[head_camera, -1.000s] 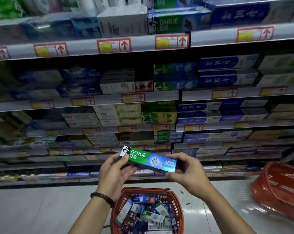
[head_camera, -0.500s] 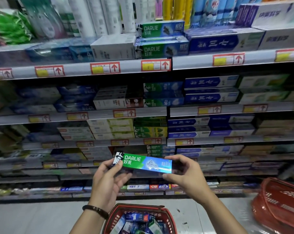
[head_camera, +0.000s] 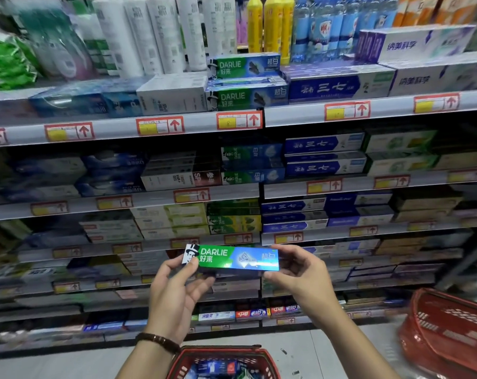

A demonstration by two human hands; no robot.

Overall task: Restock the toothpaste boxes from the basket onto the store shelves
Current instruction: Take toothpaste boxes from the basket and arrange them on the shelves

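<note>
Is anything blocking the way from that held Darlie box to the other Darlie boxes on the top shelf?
Nothing visible does: only open air lies between the held Darlie box and the stacked Darlie boxes above.

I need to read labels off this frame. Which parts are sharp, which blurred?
Head view: the green-and-blue Darlie toothpaste box, held by the left hand and right hand, reads sharply; the red plastic basket at right and far-left shelf stock are smeared; shelf edges bow.

Both hands hold a long green-and-blue cardboard Darlie toothpaste box (head_camera: 231,257) level in front of the stocked metal store shelves (head_camera: 300,117). The left hand (head_camera: 174,291) pinches its left end, the right hand (head_camera: 300,272) its right end. Directly below the box sits a red plastic basket (head_camera: 182,363) of boxes.
</note>
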